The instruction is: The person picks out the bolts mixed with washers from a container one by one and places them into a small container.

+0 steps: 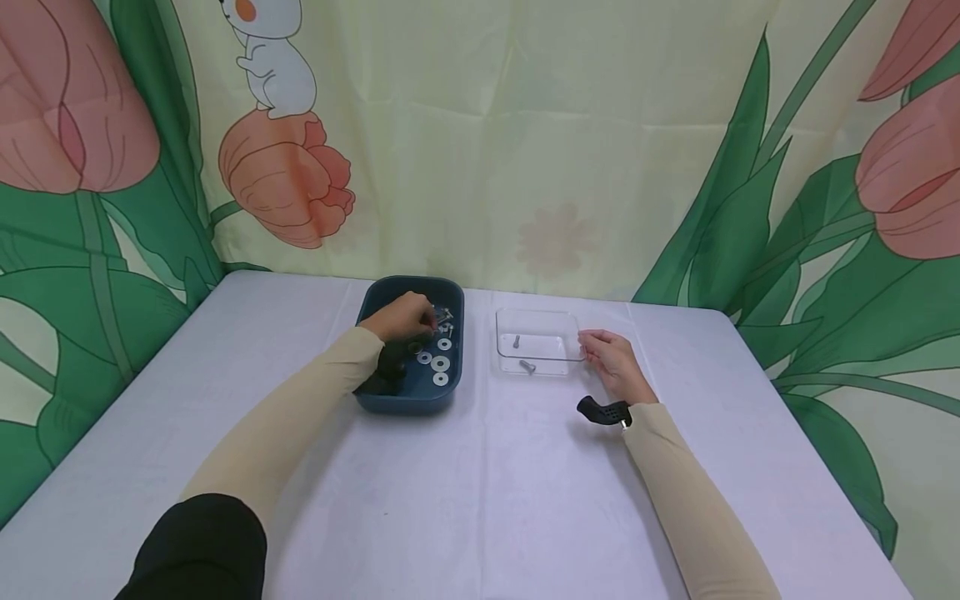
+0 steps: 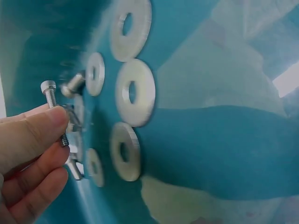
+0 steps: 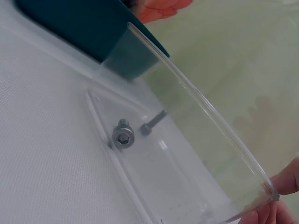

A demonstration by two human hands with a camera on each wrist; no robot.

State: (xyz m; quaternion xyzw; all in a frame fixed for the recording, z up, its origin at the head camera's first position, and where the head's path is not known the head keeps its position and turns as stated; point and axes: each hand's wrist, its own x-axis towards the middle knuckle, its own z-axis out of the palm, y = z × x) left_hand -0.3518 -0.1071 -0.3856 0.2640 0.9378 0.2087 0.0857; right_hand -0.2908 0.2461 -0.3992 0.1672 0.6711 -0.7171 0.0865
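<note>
My left hand (image 1: 405,317) is inside the dark blue tray (image 1: 408,406). In the left wrist view, its thumb and fingers pinch a socket head screw (image 2: 50,91) with a knurled head. Flat washers (image 2: 135,92) and several more screws (image 2: 74,84) lie on the tray's bottom. My right hand (image 1: 611,360) holds the right side of a clear plastic box (image 1: 538,312) by its rim, thumb and fingers on either side of the wall. Two socket head screws, one nearer (image 3: 123,135) and one farther (image 3: 153,123), lie in the box.
Both containers stand on a table with a white cloth (image 1: 465,500), the blue tray left of the clear box. A curtain printed with flowers (image 1: 480,150) hangs behind the table. A black strap device (image 1: 603,412) sits on the right wrist.
</note>
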